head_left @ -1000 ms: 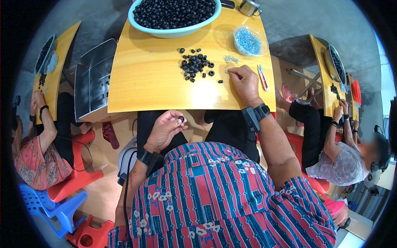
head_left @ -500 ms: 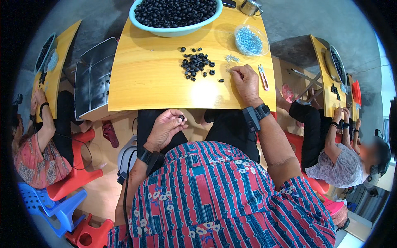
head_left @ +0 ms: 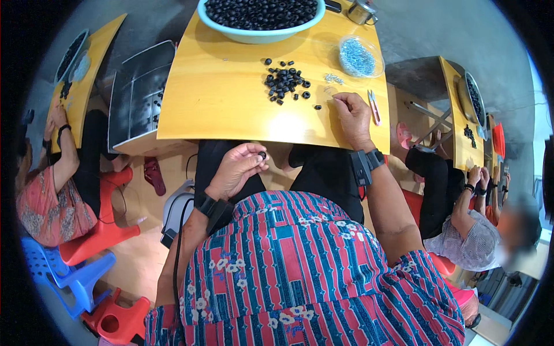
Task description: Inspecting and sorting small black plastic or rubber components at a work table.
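Just off the table's near edge, my left hand (head_left: 236, 171) pinches a small black hollow bead (head_left: 262, 155) between thumb and fingertips. My right hand (head_left: 354, 120) rests on the yellow table (head_left: 213, 109) with thumb and forefinger pressed together. Whatever may be between those fingertips is too small to make out. Just beyond them lie several tiny clear pieces (head_left: 333, 79). A loose pile of black hollow beads (head_left: 284, 82) sits to the left of that hand. One single black bead (head_left: 318, 107) lies apart, between the pile and my right hand.
A light blue basin (head_left: 262, 36) full of black beads stands at the far side. A clear round tub (head_left: 359, 56) holds tiny blue pieces. Pink-handled thread snips (head_left: 374, 108) lie right of my hand, and a metal cup (head_left: 362, 11) stands behind. An open dark bin (head_left: 135, 95) adjoins the left edge.
The whole view has shifted, so the table sits higher and farther right. My left hand keeps its bead. My right fingertips stay close to the tiny clear pieces.
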### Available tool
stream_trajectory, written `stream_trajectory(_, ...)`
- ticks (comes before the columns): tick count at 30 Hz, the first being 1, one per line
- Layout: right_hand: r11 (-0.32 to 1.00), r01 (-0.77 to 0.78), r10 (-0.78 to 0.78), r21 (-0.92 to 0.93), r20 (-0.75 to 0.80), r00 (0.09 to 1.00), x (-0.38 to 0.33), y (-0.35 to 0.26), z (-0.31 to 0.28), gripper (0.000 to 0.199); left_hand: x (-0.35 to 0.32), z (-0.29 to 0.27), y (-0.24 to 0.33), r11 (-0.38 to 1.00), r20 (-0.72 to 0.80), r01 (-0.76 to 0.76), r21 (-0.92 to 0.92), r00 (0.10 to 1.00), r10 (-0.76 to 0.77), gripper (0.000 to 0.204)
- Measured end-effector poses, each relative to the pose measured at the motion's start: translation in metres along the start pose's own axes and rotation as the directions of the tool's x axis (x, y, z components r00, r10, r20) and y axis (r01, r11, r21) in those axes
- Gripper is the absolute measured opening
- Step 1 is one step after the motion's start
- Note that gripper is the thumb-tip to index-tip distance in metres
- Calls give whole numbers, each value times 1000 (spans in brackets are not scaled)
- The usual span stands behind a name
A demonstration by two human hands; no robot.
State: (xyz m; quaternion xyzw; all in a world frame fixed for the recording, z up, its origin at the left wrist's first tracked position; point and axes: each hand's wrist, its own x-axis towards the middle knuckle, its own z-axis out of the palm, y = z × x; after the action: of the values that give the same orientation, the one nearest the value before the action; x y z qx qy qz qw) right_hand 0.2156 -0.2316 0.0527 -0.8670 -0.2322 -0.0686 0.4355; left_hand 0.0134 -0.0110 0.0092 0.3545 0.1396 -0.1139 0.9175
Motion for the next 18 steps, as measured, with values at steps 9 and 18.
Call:
stream_trajectory(9,974,215,-225,65,261,939,-42,-76,11,5,6,-7,1,999,12,-24,-43,1000,25,18)
stream_trajectory(18,976,167,-215,142,476,853,-50,-91,31,10,4,-4,2,1000,17,-20,-13,1000,21,19)
